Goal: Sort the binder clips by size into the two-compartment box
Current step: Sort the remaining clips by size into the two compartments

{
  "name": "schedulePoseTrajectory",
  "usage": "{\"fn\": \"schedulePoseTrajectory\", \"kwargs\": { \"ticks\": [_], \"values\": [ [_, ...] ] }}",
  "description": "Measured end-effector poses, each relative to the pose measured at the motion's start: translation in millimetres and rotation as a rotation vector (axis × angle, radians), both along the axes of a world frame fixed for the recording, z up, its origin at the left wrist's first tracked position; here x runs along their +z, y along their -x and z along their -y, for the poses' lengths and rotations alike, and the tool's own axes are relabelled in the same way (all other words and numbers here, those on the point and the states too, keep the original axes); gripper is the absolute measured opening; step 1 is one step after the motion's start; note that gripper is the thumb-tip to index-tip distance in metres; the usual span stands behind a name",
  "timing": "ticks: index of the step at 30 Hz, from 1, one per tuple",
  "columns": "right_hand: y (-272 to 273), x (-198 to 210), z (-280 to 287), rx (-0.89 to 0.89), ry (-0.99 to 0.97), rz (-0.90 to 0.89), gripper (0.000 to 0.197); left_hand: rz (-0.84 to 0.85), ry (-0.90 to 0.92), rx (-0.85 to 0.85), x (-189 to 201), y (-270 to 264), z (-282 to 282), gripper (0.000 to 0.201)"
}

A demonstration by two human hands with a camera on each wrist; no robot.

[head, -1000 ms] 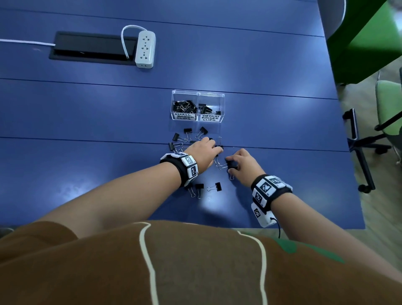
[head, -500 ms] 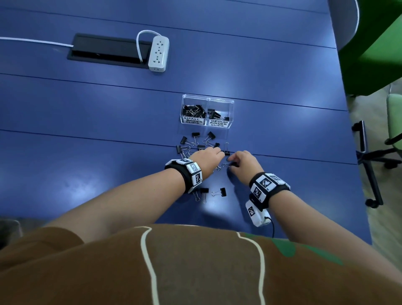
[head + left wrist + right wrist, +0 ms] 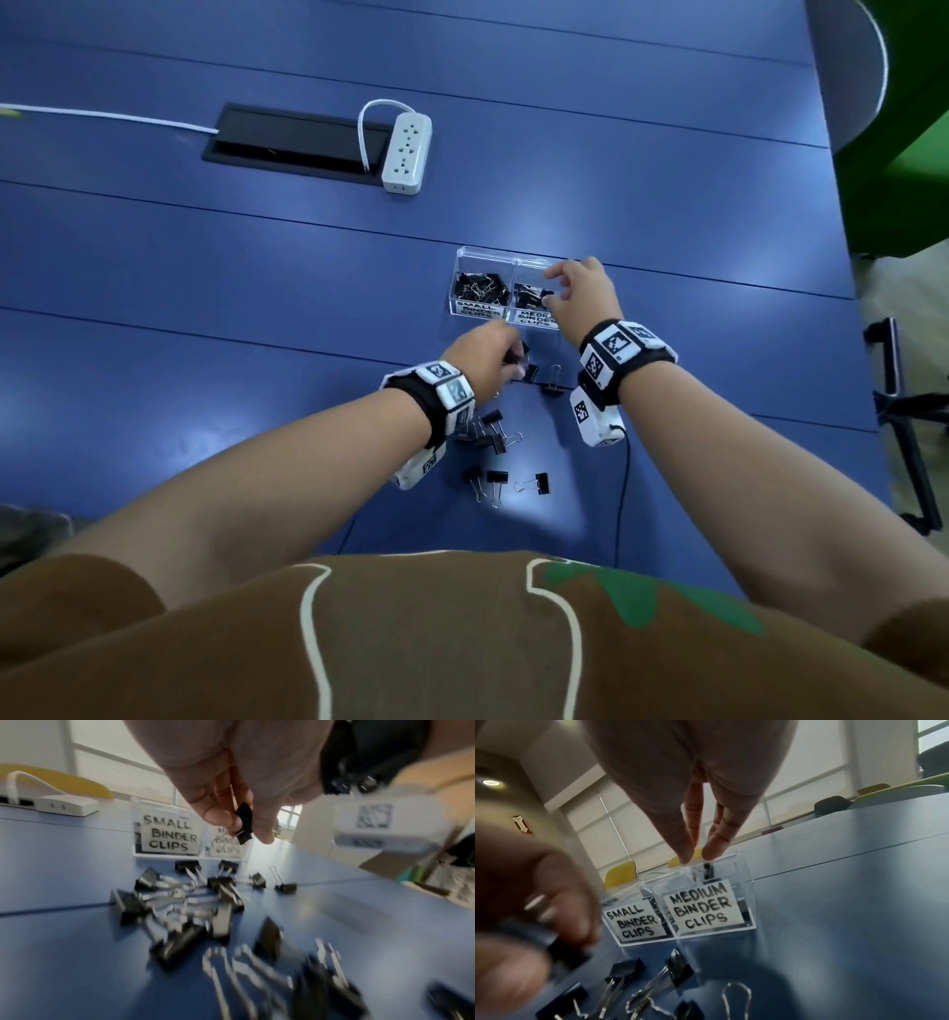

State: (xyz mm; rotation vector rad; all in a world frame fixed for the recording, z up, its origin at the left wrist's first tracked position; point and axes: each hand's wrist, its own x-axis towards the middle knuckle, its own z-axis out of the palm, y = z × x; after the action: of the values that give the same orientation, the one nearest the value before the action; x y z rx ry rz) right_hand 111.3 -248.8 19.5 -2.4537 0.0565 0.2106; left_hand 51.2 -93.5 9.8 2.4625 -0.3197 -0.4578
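A clear two-compartment box (image 3: 482, 254) stands on the blue table, labelled SMALL BINDER CLIPS (image 3: 635, 921) on the left and MEDIUM BINDER CLIPS (image 3: 703, 907) on the right; both hold black clips. My right hand (image 3: 552, 290) hovers over the medium compartment with fingers (image 3: 714, 843) straight, and a black clip (image 3: 707, 871) sits just below their tips inside the box. My left hand (image 3: 513, 360) is just in front of the box, above the table, and pinches a small black clip (image 3: 244, 823) between thumb and finger. Several loose clips (image 3: 493, 434) lie under and behind the left wrist.
A white power strip (image 3: 407, 154) lies beside a black cable recess (image 3: 287, 144) at the far left. More clips (image 3: 513, 483) lie nearer my body. A thin cable (image 3: 624, 488) hangs from the right wristband. A green chair (image 3: 914, 154) stands past the table's right edge.
My right hand has gone from the pile forward to above the medium compartment and its fingers have straightened. My left hand has lifted a small clip off the table toward the box.
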Motion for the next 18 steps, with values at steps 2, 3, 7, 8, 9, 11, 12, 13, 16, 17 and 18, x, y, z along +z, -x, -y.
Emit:
{"fn": "schedulePoseTrajectory", "kwargs": {
  "ticks": [2, 3, 7, 8, 9, 11, 12, 13, 16, 17, 18],
  "values": [
    [6.2, -1.9, 3.7, -0.020, -0.020, 0.036, 0.021, 0.005, 0.073, 0.103, 10.7, -17.3, 0.8, 0.019],
    [11.6, -3.4, 5.6, -0.030, -0.024, 0.048, 0.019, 0.011, 0.106, 0.137, 15.8, -26.6, 2.1, 0.020],
    [43.8, -16.0, 12.7, -0.018, 0.015, -0.005, 0.015, 0.030, 0.159, 0.185, 27.5, -60.3, 14.0, 0.020],
    [52.7, -21.7, 14.0, 0.002, 0.027, -0.038, 0.016, 0.030, 0.158, 0.179, 28.8, -66.8, 18.1, 0.020],
    [61.2, -27.2, 14.8, 0.024, 0.037, -0.077, 0.018, 0.032, 0.144, 0.162, 28.9, -72.4, 22.2, 0.020],
    [75.3, -36.9, 15.5, 0.060, 0.050, -0.163, 0.026, 0.031, 0.096, 0.119, 26.7, -81.6, 28.6, 0.022],
    [80.7, -40.7, 15.7, 0.069, 0.050, -0.195, 0.030, 0.023, 0.071, 0.105, 25.1, -85.2, 31.1, 0.023],
    [85.0, -44.0, 15.9, 0.079, 0.049, -0.211, 0.032, 0.011, 0.048, 0.096, 23.3, -88.0, 32.8, 0.024],
    [92.2, -48.5, 17.3, 0.108, 0.059, -0.213, 0.024, -0.018, 0.000, 0.071, 17.3, -90.4, 34.1, 0.027],
    [93.0, -47.7, 18.0, 0.107, 0.063, -0.208, 0.020, -0.016, -0.007, 0.067, 16.7, -88.6, 33.6, 0.030],
    [92.8, -47.1, 18.9, 0.098, 0.061, -0.194, 0.017, -0.004, -0.006, 0.061, 16.7, -85.7, 32.5, 0.032]
  ]
}}
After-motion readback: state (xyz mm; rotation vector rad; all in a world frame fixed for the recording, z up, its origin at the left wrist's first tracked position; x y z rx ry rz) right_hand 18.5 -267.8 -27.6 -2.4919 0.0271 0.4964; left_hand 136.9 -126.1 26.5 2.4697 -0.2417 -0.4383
